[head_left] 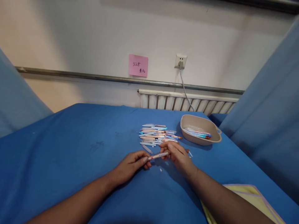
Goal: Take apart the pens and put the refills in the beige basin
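A pen [157, 156] with a pale, reddish-patterned barrel is held between my two hands above the blue cloth. My left hand [130, 165] pinches its left end between thumb and fingers. At the other end, the fingers of my right hand [176, 157] are closed around the pen, hiding its tip. Just beyond my hands lies a loose pile of pens [156, 135], white, orange and light blue, mostly side by side. A tiny white piece [161, 170] rests on the cloth below the held pen. Small white bits [190, 153] lie right of my right hand.
A beige plastic basket [216, 141] with several pens inside stands behind and right of the pile. Yellow fabric [249, 191] lies at lower right, partly under my right forearm. A radiator [161, 101] and a plugged-in socket [180, 61] are at the wall; blue curtains [268, 90] hang at the sides.
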Demonstrator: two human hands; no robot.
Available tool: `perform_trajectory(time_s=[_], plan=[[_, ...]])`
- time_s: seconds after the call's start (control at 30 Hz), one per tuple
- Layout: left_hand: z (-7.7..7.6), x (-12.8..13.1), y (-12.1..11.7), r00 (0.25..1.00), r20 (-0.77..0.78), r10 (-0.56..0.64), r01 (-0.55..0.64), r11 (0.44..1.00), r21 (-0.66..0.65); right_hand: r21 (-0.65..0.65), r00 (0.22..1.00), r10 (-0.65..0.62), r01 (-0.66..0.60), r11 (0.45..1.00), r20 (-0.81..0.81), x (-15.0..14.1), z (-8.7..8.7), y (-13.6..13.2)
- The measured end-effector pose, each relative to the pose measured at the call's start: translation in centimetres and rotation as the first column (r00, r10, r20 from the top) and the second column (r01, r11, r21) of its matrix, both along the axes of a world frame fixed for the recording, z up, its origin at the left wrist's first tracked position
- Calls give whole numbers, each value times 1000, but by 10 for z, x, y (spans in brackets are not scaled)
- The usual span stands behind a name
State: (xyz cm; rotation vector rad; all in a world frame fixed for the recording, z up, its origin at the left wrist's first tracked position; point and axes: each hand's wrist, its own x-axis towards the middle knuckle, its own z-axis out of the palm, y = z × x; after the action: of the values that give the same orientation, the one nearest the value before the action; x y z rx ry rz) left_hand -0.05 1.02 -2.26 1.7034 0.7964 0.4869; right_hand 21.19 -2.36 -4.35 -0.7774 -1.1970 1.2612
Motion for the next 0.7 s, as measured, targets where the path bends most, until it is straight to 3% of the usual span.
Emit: perform_trajectory(time_s=[0.13, 0.23, 0.4, 0.7], plan=[[5, 0, -1, 999, -40, -21, 23, 998, 59, 46, 997, -15, 11, 999, 82, -9, 2, -6], [7, 0, -4, 994, -84, -69, 82, 984, 161, 156, 974, -63, 29, 987, 219, -17, 7, -14], [6, -1, -8, 983, -131, -128, 162, 940, 300, 388, 852, -228, 31, 921, 472, -22, 20, -26], [4, 1, -17, 986, -163, -45, 117, 877, 466, 407, 742, -306, 48, 912, 597, -23, 22, -28]])
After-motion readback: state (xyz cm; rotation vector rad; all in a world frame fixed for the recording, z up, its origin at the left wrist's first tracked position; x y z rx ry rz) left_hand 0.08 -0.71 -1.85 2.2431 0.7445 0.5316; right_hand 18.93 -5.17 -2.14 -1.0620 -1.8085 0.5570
